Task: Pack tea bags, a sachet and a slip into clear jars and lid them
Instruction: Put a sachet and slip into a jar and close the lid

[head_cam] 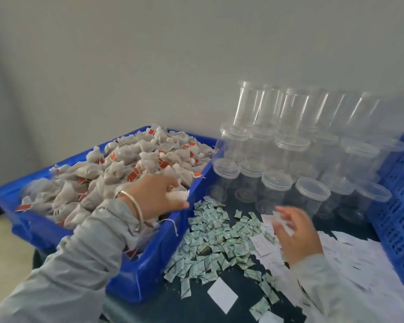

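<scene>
Now left hand (160, 194) grips tea bag (177, 195) | right hand (294, 231) pinches slip (283, 223)

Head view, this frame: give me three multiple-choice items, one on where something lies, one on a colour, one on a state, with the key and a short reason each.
1. Where does the heap of sachets lie?
A. Inside the bin of tea bags
B. On the dark table, between the bin and the paper slips
C. Inside the jars

2. What colour is the bin holding the tea bags?
A. Blue
B. Red
C. Grey

3. What state are the front-row jars in?
A. Lidded and packed
B. Lying on their sides
C. Upright, lidded, empty

Key:
1 B: the sachets spread on the table left of the slips.
2 A: its walls are blue.
3 C: lids sit on them and nothing shows through their clear walls.
</scene>
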Tool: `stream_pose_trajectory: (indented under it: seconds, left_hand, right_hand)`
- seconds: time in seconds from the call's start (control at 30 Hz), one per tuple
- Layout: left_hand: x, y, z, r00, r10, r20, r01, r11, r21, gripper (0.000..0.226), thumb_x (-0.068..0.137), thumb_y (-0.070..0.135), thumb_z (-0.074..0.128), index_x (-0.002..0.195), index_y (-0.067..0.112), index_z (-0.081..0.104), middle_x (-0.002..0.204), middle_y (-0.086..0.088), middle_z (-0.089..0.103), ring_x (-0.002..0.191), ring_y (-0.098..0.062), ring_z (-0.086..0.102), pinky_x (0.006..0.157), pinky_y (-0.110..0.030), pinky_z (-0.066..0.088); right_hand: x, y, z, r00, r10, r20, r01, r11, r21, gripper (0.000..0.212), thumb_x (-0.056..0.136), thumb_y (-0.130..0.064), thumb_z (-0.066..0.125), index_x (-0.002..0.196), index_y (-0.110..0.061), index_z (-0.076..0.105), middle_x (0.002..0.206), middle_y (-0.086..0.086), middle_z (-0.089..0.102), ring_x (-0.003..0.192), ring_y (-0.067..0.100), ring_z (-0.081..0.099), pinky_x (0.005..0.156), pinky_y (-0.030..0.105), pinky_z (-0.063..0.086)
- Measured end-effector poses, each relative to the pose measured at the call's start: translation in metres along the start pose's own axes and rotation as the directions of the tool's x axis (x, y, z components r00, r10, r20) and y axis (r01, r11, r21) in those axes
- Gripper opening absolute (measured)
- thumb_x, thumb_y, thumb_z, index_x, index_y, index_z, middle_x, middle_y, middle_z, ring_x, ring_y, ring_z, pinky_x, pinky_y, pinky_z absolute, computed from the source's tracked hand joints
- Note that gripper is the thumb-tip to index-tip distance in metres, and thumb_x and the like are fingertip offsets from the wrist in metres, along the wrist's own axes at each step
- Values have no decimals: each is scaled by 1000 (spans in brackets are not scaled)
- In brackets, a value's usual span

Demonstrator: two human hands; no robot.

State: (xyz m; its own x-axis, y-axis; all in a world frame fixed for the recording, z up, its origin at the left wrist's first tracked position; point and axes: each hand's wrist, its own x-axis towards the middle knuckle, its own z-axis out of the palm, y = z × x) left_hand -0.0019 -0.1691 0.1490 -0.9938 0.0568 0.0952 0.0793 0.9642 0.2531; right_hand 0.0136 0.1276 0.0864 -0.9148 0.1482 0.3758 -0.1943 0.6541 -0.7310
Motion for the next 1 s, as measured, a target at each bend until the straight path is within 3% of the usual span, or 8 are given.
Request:
stream_pose_trajectory:
  seconds: [0.07,0.13,0.23,0.33,0.6,0.8,0.93,1.0]
  left_hand:
    - [3,2,18,999,-5,32,5,1000,3,51,83,56,60,124,26,54,113,7,60,94,-9,56,79,-21,42]
    - [6,4,32,999,-4,-49,3,1000,-17,32,91,42,55,117,24,59,106,6,61,91,-10,56,82,-22,44]
    - [7,3,43,981,-11,-195,2,999,-45,18,96,34,47,84,25,57,89,5,60,80,-12,56,72,-25,42]
    - [7,1,47,966,-28,-257,1,994,-105,22,95,35,48,76,26,51,80,8,55,73,-10,52,64,-24,38]
    - [4,10,44,890,-114,-442,-22,956,-292,25,89,32,55,108,16,62,101,7,50,82,-12,52,74,-23,37]
    - [-1,38,23,855,61,-515,-247,921,-302,26,86,35,52,105,20,62,89,17,51,75,7,50,59,-7,38]
    - [2,80,17,856,174,-488,-380,852,-362,27,85,36,54,106,22,61,87,21,50,76,7,52,71,-2,40]
    - [4,99,18,855,213,-473,-412,833,-369,22,87,31,58,106,21,61,88,21,49,77,5,52,74,-1,39]
  right_hand:
    - [39,-10,-3,984,-28,-175,16,997,-69,42,84,-7,66,124,-5,55,125,13,51,116,27,47,98,33,36]
    - [83,-23,-7,952,54,-302,-73,996,-53,67,80,-17,73,137,-1,42,136,20,43,128,31,37,106,36,27]
    - [140,-28,-5,902,309,-301,-316,948,28,103,74,-41,77,147,-1,18,152,18,25,141,29,21,113,35,16]
    - [173,-18,3,844,459,-276,-453,887,90,116,67,-51,79,149,-3,12,154,14,25,141,28,24,113,36,21]
    - [186,-15,3,829,487,-274,-453,873,181,92,64,-43,84,132,-3,37,133,15,51,119,32,53,93,35,42]
    - [142,-11,-16,889,354,-290,-307,931,196,90,65,-44,80,135,-7,38,133,10,48,118,29,51,93,34,41]
    - [126,-6,-26,925,319,-208,-293,945,146,89,66,-46,80,136,-11,38,126,1,48,104,20,52,62,16,45]
    - [124,-2,-29,931,320,-175,-303,946,117,88,66,-44,81,136,-10,39,131,4,49,111,23,52,76,23,48]
